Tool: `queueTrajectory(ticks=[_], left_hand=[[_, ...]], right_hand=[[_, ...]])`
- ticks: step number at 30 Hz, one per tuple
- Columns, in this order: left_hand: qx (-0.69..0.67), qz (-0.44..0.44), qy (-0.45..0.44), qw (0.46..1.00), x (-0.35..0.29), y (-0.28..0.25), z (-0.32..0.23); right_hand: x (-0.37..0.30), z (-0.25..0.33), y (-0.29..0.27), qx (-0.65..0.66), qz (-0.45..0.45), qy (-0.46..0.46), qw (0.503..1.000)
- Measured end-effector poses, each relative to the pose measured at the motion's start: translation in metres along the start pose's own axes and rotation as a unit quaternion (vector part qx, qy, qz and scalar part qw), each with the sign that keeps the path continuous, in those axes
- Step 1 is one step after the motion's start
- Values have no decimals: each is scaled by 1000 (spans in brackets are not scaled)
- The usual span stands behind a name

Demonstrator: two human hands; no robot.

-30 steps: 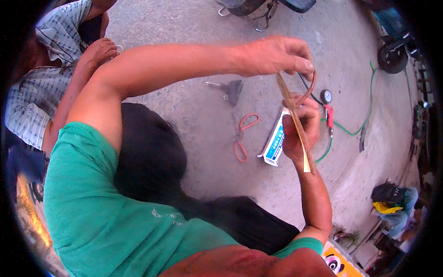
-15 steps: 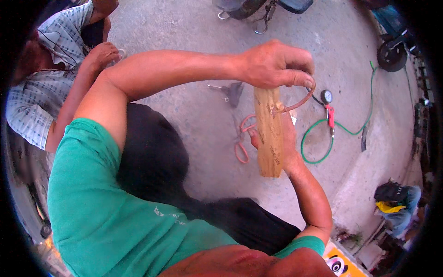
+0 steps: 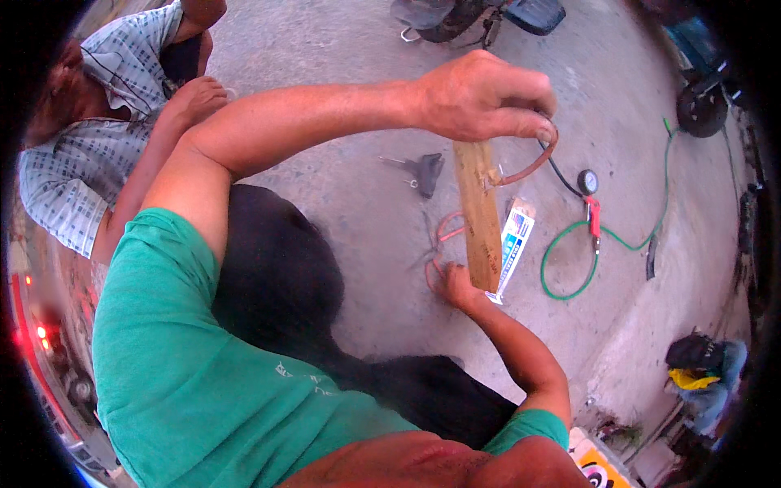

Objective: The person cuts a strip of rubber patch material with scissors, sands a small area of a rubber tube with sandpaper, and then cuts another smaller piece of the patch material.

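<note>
A person in a green T-shirt pinches a thin, curved reddish-brown cord in the left hand, with the flat tan strip joined to it suspended above grey concrete. The right hand (its grip cannot be told) is at the strip's lower end, near a blue-and-white box.

The left arm is raised and bent, its forearm stretched rightward to the left grip, where thumb and fingers pinch together at the tips, while the right arm, bent lower down, slants up and leftward to the right grip, its fingers partly hidden.
</note>
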State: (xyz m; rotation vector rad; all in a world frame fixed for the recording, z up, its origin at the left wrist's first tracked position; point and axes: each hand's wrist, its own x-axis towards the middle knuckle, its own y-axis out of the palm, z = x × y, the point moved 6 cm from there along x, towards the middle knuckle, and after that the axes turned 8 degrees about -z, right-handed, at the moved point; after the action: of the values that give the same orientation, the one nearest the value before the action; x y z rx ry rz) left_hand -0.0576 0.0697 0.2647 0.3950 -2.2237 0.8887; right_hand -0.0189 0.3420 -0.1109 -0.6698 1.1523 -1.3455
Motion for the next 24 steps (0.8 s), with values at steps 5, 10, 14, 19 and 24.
queueTrajectory(ticks=[5, 10, 14, 19, 24], left_hand=[[11, 28, -21, 999, -1, 0, 4], [22, 58, -49, 997, -1, -2, 8], [26, 27, -27, 999, 0, -8, 8], [43, -3, -22, 999, 8, -24, 7], [46, -18, -14, 999, 17, -28, 10]], right_hand=[[-1, -8, 1, 57, 18, 71, 996], [-4, -20, -38, 51, -139, 66, 987], [13, -81, -59, 356, -128, 250, 891], [9, -56, -209, 598, -139, 187, 767], [0, -38, -283, 459, -169, 139, 861]])
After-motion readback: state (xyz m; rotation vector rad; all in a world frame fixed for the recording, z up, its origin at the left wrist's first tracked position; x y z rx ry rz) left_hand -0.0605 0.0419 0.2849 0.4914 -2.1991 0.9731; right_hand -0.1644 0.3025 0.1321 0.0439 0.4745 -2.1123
